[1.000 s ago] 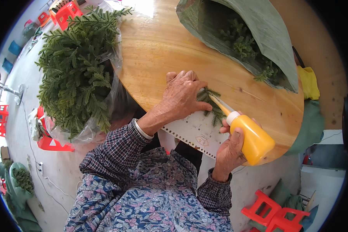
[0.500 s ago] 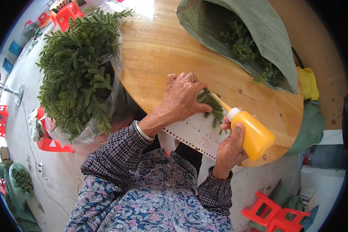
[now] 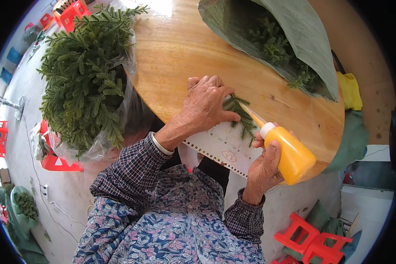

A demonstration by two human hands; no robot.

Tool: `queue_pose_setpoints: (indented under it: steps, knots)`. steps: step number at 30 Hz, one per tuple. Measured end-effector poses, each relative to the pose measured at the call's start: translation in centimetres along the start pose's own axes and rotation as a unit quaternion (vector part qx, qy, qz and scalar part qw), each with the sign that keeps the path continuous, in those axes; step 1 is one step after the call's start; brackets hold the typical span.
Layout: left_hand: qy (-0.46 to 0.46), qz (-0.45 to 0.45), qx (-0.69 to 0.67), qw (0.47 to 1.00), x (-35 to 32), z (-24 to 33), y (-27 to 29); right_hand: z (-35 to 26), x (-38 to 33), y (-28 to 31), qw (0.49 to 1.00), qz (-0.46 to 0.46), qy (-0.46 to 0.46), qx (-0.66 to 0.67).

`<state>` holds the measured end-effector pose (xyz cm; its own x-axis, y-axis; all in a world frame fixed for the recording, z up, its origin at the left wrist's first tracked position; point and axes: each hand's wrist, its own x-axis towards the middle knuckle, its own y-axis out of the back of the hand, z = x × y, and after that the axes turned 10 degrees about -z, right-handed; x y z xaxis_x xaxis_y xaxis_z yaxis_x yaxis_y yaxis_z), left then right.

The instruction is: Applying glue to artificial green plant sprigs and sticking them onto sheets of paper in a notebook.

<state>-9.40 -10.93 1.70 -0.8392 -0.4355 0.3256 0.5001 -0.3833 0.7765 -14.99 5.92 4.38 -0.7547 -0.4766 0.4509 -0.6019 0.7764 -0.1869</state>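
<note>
— Since the earlier frame, the long tapered nozzle [image 3: 254,116] of the yellow squeeze bottle [image 3: 295,155] has slid slightly nearer along a small, flat, green needled sprig [image 3: 246,125]. Otherwise little has changed.

— And the big things?

— Largest is the rounded, varnished wooden tabletop [image 3: 176,48]. At its left stands a dense bundle of dark green needled branches [image 3: 81,79], wrapped low down in a clear plastic bag [image 3: 102,152]. On its far right lies an open, pale green woven sack [image 3: 310,37] with more greenery inside.

— Anything lower?

— Red plastic stools [image 3: 297,232] on the floor, near right. At the tabletop's near edge lies a white sheet [image 3: 215,143] with a row of holes along one side.

— How are the hands?

— The left hand [image 3: 207,99] is curled, thumb and index finger a little apart at the sprig's left side. Whether they pinch it or only steady it, I can't tell. The right hand [image 3: 268,166] is closed around the bottle, tilting it so the nozzle points far and left.

— Where exactly is the sprig?

— Just right of the left hand, partly over the white sheet. The nozzle's tip is right at it; actual contact is too small to judge.
</note>
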Motion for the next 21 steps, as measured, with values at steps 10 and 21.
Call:
queue_pose_setpoints:
  steps: [10,21]
  knots:
    - [0.001,0.002,0.001,1.000,0.0,0.0,0.1,-0.9,-0.5,0.4,1.000,0.009,-0.014,0.004]
    - [-0.005,-0.005,-0.019,1.000,0.1,-0.2,0.1,-1.1,-1.3,1.2,0.999,0.036,-0.022,-0.002]
